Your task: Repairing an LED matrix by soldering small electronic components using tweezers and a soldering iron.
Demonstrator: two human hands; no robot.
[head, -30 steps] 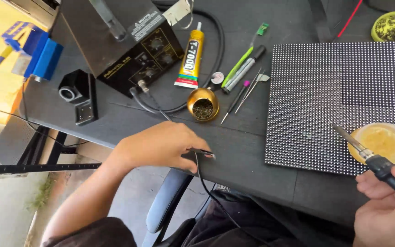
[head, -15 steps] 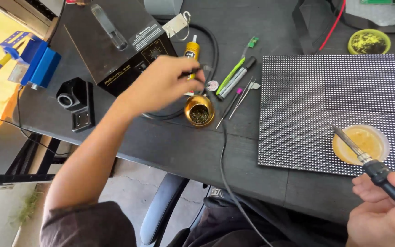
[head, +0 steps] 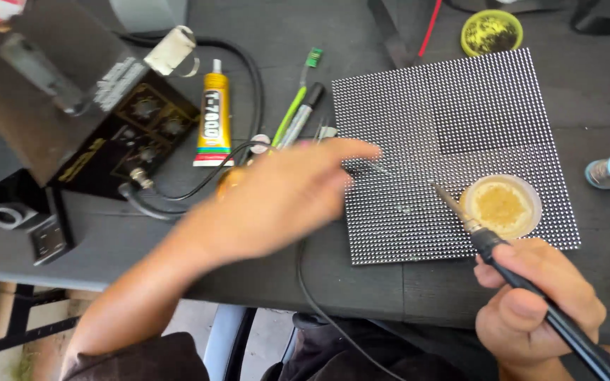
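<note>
The right hand (head: 538,303) is wrapped tight around a soldering iron (head: 524,282). Its hot tip hangs just over the dotted LED panel (head: 446,141), beside a small round tub of yellow paste (head: 500,206). The left hand (head: 284,194) is blurry, reaching across to the panel's near edge with one finger stretched out; it seems to hold nothing. A black cord (head: 319,303) runs under that wrist. The reaching finger could bump the hot tip and get burned, or the tip could scorch the panel.
</note>
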